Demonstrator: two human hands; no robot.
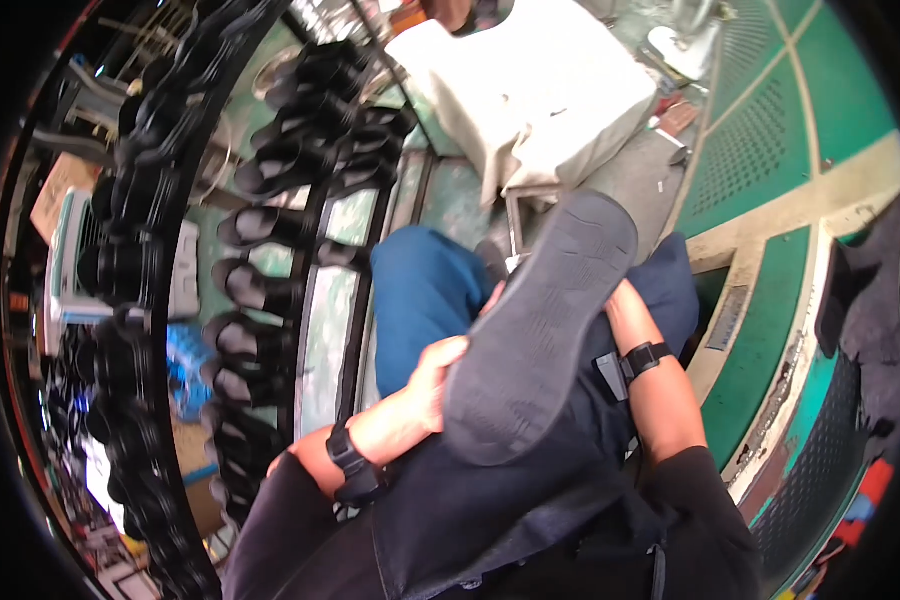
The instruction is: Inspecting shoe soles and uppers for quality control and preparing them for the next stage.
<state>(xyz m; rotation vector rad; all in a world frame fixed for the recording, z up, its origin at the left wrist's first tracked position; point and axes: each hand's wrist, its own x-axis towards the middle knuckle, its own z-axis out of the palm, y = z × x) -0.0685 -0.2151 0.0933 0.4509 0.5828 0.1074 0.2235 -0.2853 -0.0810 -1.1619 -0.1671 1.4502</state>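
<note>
Dark apron cloth [490, 500], smooth and creased, covers the lap at the bottom of the view, and on it rests a shoe [540, 330], sole up, its toe pointing away from the body. Its sole is a long rounded oval of matte grey rubber, faintly stippled, with a raised rim around the edge. At the sole's near left edge the left hand [435, 380] curls its fingers around the heel end, gripping it. On the sole's right side the right hand [620, 305] is mostly hidden behind the shoe; it presses against the upper, but whether its fingers close around it cannot be told. Both wrists carry black straps. Left of the shoe, a blue trouser knee [420, 290] shows beyond the apron. Farther left, a curved metal rack [315, 290] holds rows of glossy black shoes [260, 230]. Beyond the toe stands a boxy seat under wrinkled cream cloth [540, 90]. Right of the shoe runs green perforated flooring [760, 150] with pale borders.
</note>
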